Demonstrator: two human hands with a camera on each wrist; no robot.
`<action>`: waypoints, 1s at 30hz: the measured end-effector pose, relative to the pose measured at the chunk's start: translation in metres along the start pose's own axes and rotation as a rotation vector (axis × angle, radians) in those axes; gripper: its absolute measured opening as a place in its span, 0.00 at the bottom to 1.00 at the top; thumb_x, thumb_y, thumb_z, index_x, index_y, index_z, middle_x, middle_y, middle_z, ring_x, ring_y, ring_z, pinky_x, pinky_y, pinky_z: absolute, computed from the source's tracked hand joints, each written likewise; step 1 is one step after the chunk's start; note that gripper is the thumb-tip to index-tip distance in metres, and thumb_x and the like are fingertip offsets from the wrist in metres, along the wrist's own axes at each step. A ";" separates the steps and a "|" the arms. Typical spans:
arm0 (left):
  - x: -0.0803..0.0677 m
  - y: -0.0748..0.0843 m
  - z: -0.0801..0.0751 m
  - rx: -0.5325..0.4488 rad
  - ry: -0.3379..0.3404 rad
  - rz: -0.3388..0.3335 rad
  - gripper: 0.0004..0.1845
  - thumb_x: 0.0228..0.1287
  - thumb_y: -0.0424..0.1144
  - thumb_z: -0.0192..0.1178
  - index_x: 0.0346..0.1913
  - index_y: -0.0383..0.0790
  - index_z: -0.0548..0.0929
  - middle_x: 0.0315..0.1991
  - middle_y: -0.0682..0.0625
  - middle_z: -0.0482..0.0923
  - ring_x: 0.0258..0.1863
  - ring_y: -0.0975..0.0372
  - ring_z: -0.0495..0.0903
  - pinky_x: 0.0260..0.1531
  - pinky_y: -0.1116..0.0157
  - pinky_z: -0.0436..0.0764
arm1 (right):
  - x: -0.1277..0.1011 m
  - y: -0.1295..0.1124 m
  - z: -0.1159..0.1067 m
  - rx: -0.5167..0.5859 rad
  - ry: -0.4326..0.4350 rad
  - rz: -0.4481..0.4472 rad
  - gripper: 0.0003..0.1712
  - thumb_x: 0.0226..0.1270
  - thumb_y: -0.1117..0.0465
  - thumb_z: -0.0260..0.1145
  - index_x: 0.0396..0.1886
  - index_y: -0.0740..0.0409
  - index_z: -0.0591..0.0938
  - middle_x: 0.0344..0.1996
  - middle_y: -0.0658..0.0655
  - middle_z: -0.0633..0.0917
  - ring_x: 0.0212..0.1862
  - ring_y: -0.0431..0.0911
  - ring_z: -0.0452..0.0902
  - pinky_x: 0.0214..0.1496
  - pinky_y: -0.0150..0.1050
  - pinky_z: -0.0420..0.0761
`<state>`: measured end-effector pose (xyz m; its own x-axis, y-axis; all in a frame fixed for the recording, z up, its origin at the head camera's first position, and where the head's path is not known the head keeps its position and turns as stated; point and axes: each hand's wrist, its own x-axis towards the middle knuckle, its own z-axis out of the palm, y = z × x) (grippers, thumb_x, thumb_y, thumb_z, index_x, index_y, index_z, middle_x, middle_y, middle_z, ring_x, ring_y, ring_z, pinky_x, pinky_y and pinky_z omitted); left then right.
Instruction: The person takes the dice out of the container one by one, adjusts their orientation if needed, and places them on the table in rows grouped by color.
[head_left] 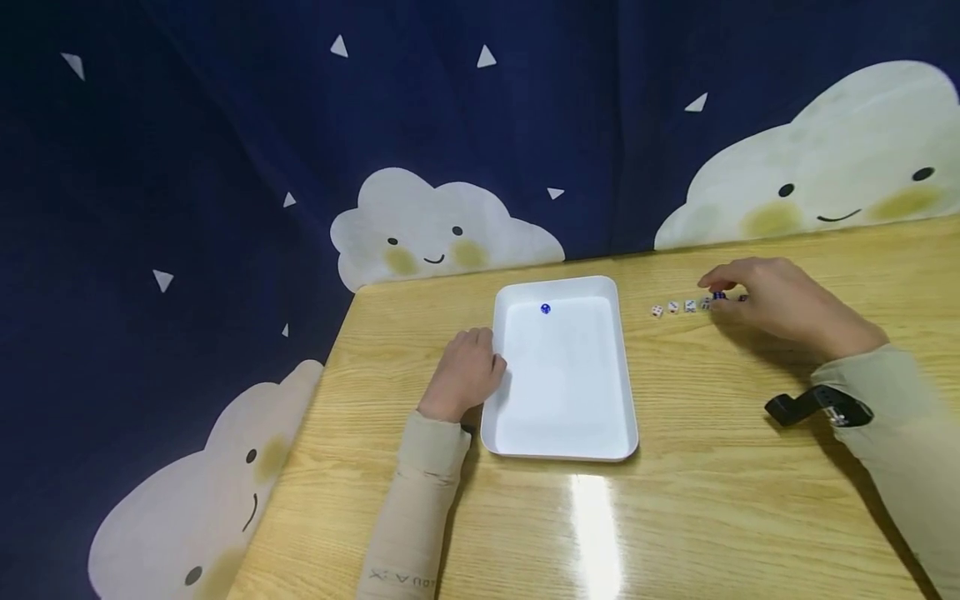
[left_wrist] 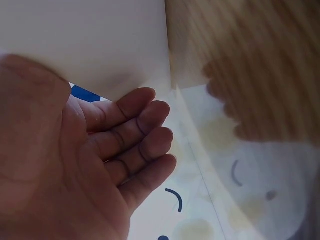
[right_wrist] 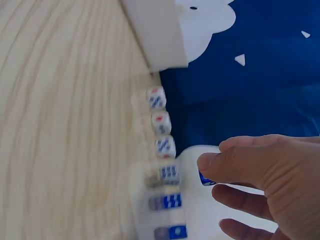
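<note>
My left hand [head_left: 467, 371] holds the left rim of a white tray [head_left: 564, 451], its thumb over the edge. In the left wrist view, its loosely curled fingers [left_wrist: 142, 130] lie beside the tray's outer wall. One blue die [head_left: 545, 308] sits inside the tray near the far end. Right of the tray, my right hand [head_left: 783, 304] pinches another blue die [right_wrist: 206, 179] between thumb and fingers, just above a row of dice. That row has several white dice [right_wrist: 161, 122], then blue dice [right_wrist: 172, 201] nearer the hand. The hand partly hides the row in the head view.
The wooden table [head_left: 720, 500] ends at the back against a dark blue curtain [head_left: 465, 108] with cloud patterns. A black strap [head_left: 806, 408] sticks out from the right wrist above the table.
</note>
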<state>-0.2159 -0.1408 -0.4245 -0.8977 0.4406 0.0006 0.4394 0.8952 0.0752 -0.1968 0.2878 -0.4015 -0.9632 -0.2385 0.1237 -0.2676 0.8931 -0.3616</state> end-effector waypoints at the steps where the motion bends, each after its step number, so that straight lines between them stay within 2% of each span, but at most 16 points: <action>1: 0.000 0.000 0.000 -0.001 -0.001 0.000 0.13 0.74 0.40 0.47 0.45 0.32 0.75 0.37 0.44 0.75 0.36 0.53 0.71 0.42 0.59 0.75 | -0.001 0.004 0.000 -0.006 -0.004 0.006 0.21 0.66 0.62 0.69 0.59 0.61 0.84 0.50 0.65 0.89 0.53 0.61 0.84 0.55 0.62 0.79; 7: -0.001 0.001 -0.002 -0.007 -0.001 -0.001 0.13 0.74 0.40 0.46 0.46 0.31 0.75 0.38 0.43 0.76 0.37 0.52 0.72 0.44 0.57 0.76 | -0.003 0.017 -0.006 -0.025 -0.005 0.027 0.22 0.66 0.63 0.70 0.60 0.61 0.83 0.50 0.67 0.88 0.54 0.65 0.84 0.56 0.63 0.79; 13: -0.001 0.001 -0.003 -0.012 0.020 0.005 0.13 0.73 0.39 0.46 0.45 0.31 0.75 0.36 0.42 0.75 0.36 0.51 0.71 0.43 0.57 0.76 | -0.004 0.026 -0.013 -0.017 -0.010 0.083 0.22 0.68 0.63 0.67 0.61 0.62 0.83 0.52 0.70 0.87 0.56 0.67 0.81 0.57 0.66 0.77; 23: -0.001 0.002 -0.002 -0.006 0.012 0.001 0.13 0.73 0.39 0.46 0.45 0.31 0.75 0.36 0.42 0.75 0.35 0.51 0.71 0.42 0.57 0.75 | -0.010 0.047 -0.005 0.006 -0.059 0.156 0.23 0.69 0.62 0.67 0.62 0.64 0.81 0.53 0.71 0.86 0.56 0.67 0.80 0.56 0.65 0.77; 30: 0.000 0.003 0.000 0.006 0.007 0.004 0.14 0.74 0.40 0.46 0.45 0.31 0.75 0.36 0.42 0.75 0.35 0.52 0.70 0.42 0.58 0.75 | -0.013 0.056 -0.001 -0.020 -0.029 0.144 0.22 0.67 0.63 0.68 0.60 0.63 0.82 0.50 0.70 0.88 0.53 0.67 0.82 0.53 0.64 0.78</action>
<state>-0.2147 -0.1381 -0.4244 -0.8960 0.4440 0.0082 0.4434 0.8936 0.0696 -0.1992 0.3413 -0.4225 -0.9920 -0.1178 0.0445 -0.1260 0.9264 -0.3547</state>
